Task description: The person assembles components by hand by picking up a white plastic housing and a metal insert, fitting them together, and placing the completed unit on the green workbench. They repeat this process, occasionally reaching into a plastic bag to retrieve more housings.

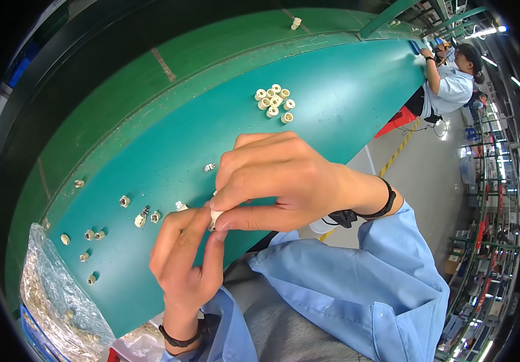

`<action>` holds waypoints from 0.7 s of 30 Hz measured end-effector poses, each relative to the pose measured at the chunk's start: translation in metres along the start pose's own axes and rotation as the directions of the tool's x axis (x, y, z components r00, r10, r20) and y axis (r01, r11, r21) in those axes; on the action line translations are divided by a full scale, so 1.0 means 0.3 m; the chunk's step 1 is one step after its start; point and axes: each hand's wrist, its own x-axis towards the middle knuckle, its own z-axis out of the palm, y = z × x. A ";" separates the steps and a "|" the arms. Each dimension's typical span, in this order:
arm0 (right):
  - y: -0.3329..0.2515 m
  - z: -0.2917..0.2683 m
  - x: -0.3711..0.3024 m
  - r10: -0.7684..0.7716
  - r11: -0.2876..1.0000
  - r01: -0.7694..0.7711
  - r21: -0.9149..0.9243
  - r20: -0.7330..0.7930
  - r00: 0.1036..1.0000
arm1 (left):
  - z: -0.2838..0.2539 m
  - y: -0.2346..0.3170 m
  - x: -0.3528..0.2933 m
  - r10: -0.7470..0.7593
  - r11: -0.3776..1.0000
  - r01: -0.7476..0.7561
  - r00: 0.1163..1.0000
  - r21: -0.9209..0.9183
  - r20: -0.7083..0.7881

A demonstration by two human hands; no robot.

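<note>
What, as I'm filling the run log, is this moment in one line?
left hand: pinching cream part; right hand: pinching same part; table: cream caps clustered beyond right hand; plastic bag: lower left

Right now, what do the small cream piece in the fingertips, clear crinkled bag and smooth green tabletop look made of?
Small cream piece: plastic or ceramic, apparently satin; pale, opaque, partly hidden.
Clear crinkled bag: thin, glossy plastic film; see-through, sharp glints.
Smooth green tabletop: likely rubber or vinyl sheet, satin; soft, blurred reflections.

Left hand (pixel 184 256) and right hand (pixel 281 178) pinch a small cream part (pixel 215 218) above a green table (pixel 344 84); cream cups (pixel 274 101) cluster beyond, a clear bag (pixel 60 289) lies lower left.
</note>
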 end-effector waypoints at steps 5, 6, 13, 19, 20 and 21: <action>0.005 0.019 -0.016 0.093 0.988 -0.094 0.123 0.014 0.996 | -0.013 -0.021 -0.010 -0.038 0.994 0.034 0.999 -0.104 -0.038; 0.005 0.029 -0.021 0.092 0.988 -0.093 0.121 0.018 0.996 | -0.009 -0.028 -0.016 -0.038 0.994 0.033 0.998 -0.106 -0.042; 0.002 0.054 -0.004 0.108 0.992 -0.108 0.057 0.011 0.994 | 0.032 -0.094 -0.055 -0.390 0.540 0.320 0.915 -0.778 0.105; 0.048 0.048 -0.010 0.185 0.978 -0.196 0.073 0.137 0.973 | 0.057 -0.138 -0.047 -0.427 0.381 0.345 0.889 -0.858 0.168; 0.060 0.045 -0.001 0.193 0.974 -0.208 0.091 0.147 0.970 | 0.064 -0.142 -0.042 -0.452 0.311 0.348 0.873 -0.885 0.184; 0.077 0.039 0.008 0.200 0.970 -0.217 0.107 0.154 0.968 | 0.068 -0.145 -0.033 -0.474 0.241 0.348 0.857 -0.906 0.203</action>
